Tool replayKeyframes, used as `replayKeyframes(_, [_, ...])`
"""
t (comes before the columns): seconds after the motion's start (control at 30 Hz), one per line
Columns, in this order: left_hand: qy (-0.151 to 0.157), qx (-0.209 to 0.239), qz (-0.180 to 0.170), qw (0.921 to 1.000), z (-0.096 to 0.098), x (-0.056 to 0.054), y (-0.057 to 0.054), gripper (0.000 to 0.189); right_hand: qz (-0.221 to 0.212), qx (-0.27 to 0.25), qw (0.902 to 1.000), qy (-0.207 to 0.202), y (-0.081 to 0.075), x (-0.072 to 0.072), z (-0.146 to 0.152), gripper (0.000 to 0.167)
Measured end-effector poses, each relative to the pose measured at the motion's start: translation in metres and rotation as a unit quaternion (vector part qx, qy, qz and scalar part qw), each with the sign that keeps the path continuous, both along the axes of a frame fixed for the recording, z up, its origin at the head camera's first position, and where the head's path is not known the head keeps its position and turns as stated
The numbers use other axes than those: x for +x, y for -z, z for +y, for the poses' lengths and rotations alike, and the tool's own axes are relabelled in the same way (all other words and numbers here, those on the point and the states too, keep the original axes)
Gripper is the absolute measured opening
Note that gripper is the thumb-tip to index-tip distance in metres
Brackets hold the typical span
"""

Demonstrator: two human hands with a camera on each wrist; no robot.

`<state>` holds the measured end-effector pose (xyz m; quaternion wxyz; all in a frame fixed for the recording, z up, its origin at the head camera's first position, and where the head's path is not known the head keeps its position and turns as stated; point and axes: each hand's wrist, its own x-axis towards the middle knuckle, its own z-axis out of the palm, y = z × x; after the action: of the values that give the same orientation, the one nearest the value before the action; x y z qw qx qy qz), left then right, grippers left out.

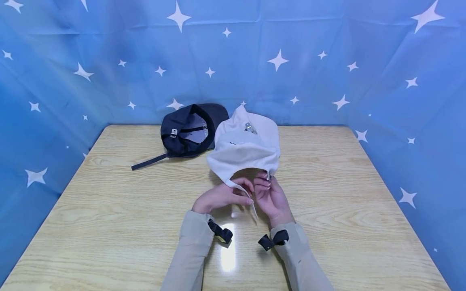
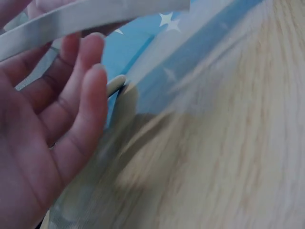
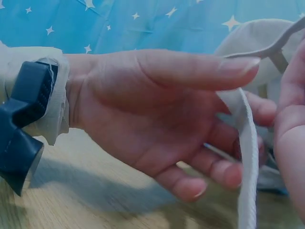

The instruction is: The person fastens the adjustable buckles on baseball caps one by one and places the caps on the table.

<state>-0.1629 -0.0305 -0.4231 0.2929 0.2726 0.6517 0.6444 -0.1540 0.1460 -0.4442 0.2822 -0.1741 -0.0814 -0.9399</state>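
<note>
My left hand (image 1: 223, 197) pinches the loose white strap (image 1: 251, 206) of a white cap (image 1: 244, 157) between thumb and fingers; the strap's end hangs below. In the right wrist view the left thumb lies across the strap (image 3: 249, 162). My right hand (image 1: 272, 202) grips the other side of the cap's back opening, by the small buckle (image 1: 269, 176). The cap is tilted above the table, its opening toward me. Behind it, partly hidden, shows what looks like a second white cap (image 1: 265, 126) with a metal buckle (image 1: 249, 127).
A dark navy cap (image 1: 178, 137) lies on its side at the table's back, left of the white ones, its strap (image 1: 149, 162) stretched out to the left. A blue cloth with white stars (image 1: 218, 48) surrounds the wooden table (image 1: 120, 226) on the back and sides.
</note>
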Motion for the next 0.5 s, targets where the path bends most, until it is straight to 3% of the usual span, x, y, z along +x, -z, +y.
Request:
replayKeyframes(0.13, [0.029, -0.021, -0.006, 0.9993, 0.0011, -0.0001, 0.0066, 0.029, -0.005, -0.007, 1.0, 0.001, 0.0002, -0.0003, 0.0011, 0.015])
replayKeyframes(0.27, [0.042, -0.041, 0.02, 0.9981, 0.0044, 0.0008, 0.0099, 0.025, -0.013, -0.013, 0.9998, -0.002, -0.0003, -0.0004, 0.0017, 0.015])
replayKeyframes(0.37, [0.042, -0.055, 0.037, 0.9969, 0.0052, 0.006, 0.0, 0.021, -0.018, -0.014, 0.9997, 0.0, -0.0004, -0.0006, 0.0021, 0.015])
replayKeyframes(0.5, [0.041, -0.079, 0.028, 0.9956, 0.0044, 0.0067, 0.0012, 0.017, -0.021, -0.012, 0.9997, 0.005, -0.0001, -0.0006, 0.0026, 0.015])
